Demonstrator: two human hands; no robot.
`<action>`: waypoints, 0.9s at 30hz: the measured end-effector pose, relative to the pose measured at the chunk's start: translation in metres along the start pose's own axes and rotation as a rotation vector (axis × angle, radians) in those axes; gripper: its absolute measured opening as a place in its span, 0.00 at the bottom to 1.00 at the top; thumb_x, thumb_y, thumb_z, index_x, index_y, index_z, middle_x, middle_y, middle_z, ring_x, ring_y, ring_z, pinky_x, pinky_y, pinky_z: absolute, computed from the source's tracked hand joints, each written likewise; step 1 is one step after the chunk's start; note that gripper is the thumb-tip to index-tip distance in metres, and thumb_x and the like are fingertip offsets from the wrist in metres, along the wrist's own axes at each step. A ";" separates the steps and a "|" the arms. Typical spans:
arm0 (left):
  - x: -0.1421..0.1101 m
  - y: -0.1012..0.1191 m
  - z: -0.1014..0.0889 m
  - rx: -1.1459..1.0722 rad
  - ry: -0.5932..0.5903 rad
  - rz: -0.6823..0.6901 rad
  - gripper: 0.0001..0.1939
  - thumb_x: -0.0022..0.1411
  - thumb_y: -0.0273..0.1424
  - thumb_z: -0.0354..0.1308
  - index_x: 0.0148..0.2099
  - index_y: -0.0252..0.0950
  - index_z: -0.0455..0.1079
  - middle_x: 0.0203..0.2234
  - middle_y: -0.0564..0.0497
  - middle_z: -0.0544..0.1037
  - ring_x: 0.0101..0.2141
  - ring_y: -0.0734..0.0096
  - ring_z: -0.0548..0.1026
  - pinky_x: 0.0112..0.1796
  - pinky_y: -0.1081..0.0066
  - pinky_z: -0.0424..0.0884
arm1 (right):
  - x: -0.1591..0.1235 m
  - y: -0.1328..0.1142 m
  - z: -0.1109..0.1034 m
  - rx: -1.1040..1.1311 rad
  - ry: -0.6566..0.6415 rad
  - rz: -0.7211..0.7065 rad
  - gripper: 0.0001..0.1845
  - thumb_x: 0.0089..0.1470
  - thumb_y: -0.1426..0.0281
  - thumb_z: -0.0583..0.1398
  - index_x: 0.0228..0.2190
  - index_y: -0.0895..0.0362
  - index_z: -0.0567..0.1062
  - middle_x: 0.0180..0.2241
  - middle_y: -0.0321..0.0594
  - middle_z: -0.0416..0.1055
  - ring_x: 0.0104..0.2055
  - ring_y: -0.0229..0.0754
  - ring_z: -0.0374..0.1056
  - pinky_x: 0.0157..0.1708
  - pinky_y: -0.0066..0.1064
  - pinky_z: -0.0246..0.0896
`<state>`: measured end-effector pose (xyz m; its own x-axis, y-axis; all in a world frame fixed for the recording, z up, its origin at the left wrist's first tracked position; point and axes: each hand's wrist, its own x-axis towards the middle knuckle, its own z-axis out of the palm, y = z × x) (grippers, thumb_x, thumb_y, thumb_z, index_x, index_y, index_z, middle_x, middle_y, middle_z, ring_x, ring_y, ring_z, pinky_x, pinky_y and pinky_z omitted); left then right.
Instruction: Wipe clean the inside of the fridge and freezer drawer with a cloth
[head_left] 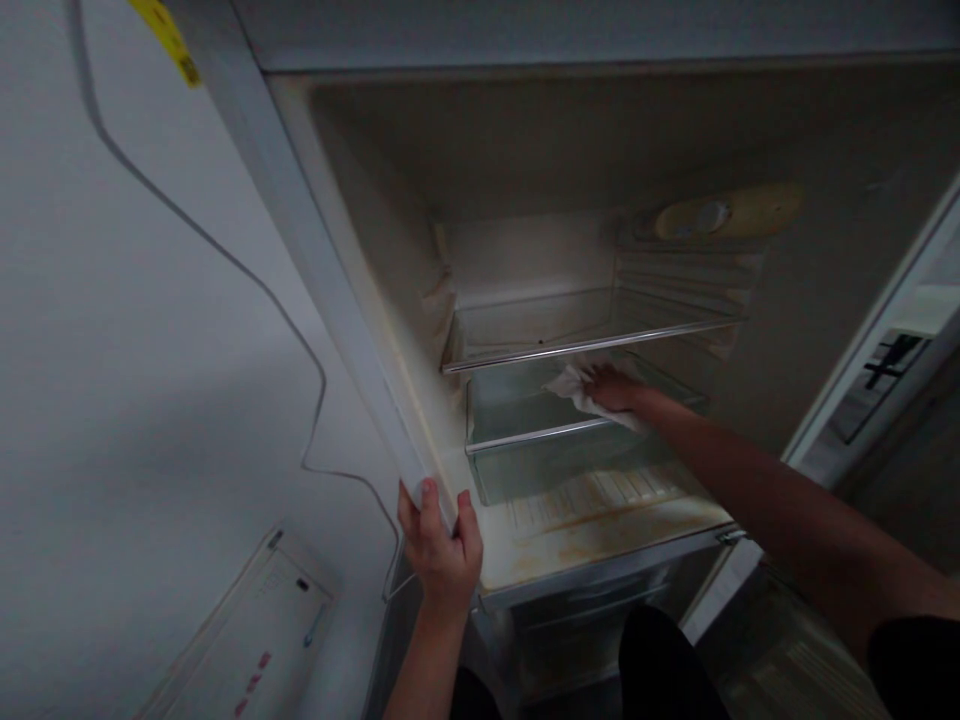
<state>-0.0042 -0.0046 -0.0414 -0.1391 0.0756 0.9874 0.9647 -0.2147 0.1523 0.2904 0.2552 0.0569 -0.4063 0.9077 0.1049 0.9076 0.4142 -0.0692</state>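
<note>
My right hand point(611, 388) reaches deep into an open fridge and presses a white cloth point(574, 385) onto the lower glass shelf point(525, 436). Its fingers are closed on the cloth. My left hand point(442, 545) grips the fridge's left front edge point(352, 330), fingers wrapped round it. An upper glass shelf point(585, 342) sits just above my right hand. The fridge floor point(592, 525) below shows brown stains.
The open fridge door point(885, 370) stands at the right. A white wall point(112, 350) with a thin cable point(315, 400) running down it is on the left, and a white appliance point(255, 640) sits low on the left. A round dial housing point(720, 212) is on the fridge's right inner wall.
</note>
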 end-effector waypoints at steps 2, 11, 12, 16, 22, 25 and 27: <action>-0.001 0.001 0.001 -0.020 0.000 -0.013 0.34 0.65 0.30 0.66 0.69 0.36 0.59 0.63 0.29 0.69 0.63 0.45 0.72 0.56 0.53 0.75 | -0.011 -0.037 0.002 -0.038 -0.048 -0.152 0.25 0.67 0.71 0.54 0.62 0.60 0.74 0.74 0.50 0.50 0.77 0.63 0.45 0.74 0.56 0.43; 0.004 0.002 0.002 0.005 0.000 0.056 0.36 0.68 0.29 0.63 0.73 0.36 0.55 0.66 0.28 0.68 0.66 0.44 0.69 0.62 0.48 0.70 | -0.078 -0.223 0.040 0.120 0.310 -0.422 0.32 0.70 0.63 0.49 0.67 0.67 0.66 0.70 0.55 0.60 0.73 0.56 0.55 0.70 0.49 0.51; 0.004 0.002 0.002 0.002 0.003 0.062 0.37 0.68 0.29 0.63 0.74 0.36 0.55 0.66 0.28 0.67 0.66 0.44 0.68 0.62 0.48 0.70 | -0.083 -0.229 0.050 0.118 0.372 -0.411 0.31 0.69 0.63 0.51 0.66 0.68 0.67 0.70 0.56 0.61 0.72 0.57 0.55 0.69 0.50 0.51; 0.005 0.002 0.002 -0.015 0.000 0.054 0.36 0.68 0.29 0.63 0.74 0.36 0.55 0.66 0.27 0.67 0.66 0.45 0.68 0.62 0.48 0.70 | -0.088 -0.216 0.086 0.055 0.536 -0.483 0.31 0.69 0.63 0.53 0.67 0.64 0.65 0.71 0.56 0.58 0.72 0.58 0.52 0.70 0.50 0.46; 0.005 0.001 0.001 -0.047 -0.018 0.035 0.35 0.69 0.31 0.63 0.73 0.35 0.56 0.67 0.27 0.66 0.67 0.45 0.68 0.63 0.48 0.69 | -0.085 -0.134 0.103 0.004 0.632 -0.394 0.34 0.67 0.59 0.56 0.71 0.54 0.63 0.69 0.51 0.61 0.71 0.57 0.54 0.70 0.50 0.44; 0.007 0.003 0.001 -0.033 -0.011 0.038 0.36 0.68 0.30 0.63 0.73 0.36 0.56 0.67 0.27 0.67 0.66 0.45 0.68 0.62 0.49 0.70 | -0.097 -0.071 0.107 0.024 0.739 -0.159 0.31 0.64 0.62 0.55 0.66 0.56 0.68 0.66 0.53 0.64 0.70 0.58 0.54 0.71 0.55 0.41; 0.008 0.005 0.001 -0.026 0.003 0.044 0.37 0.67 0.28 0.63 0.74 0.36 0.55 0.66 0.27 0.67 0.67 0.46 0.68 0.61 0.51 0.72 | -0.107 -0.027 0.110 0.069 0.813 0.011 0.33 0.62 0.66 0.54 0.66 0.60 0.67 0.67 0.55 0.62 0.72 0.58 0.50 0.72 0.58 0.39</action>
<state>0.0001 -0.0040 -0.0326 -0.0972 0.0623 0.9933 0.9639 -0.2428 0.1096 0.2975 0.1546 -0.0613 -0.1691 0.5907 0.7889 0.8918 0.4325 -0.1327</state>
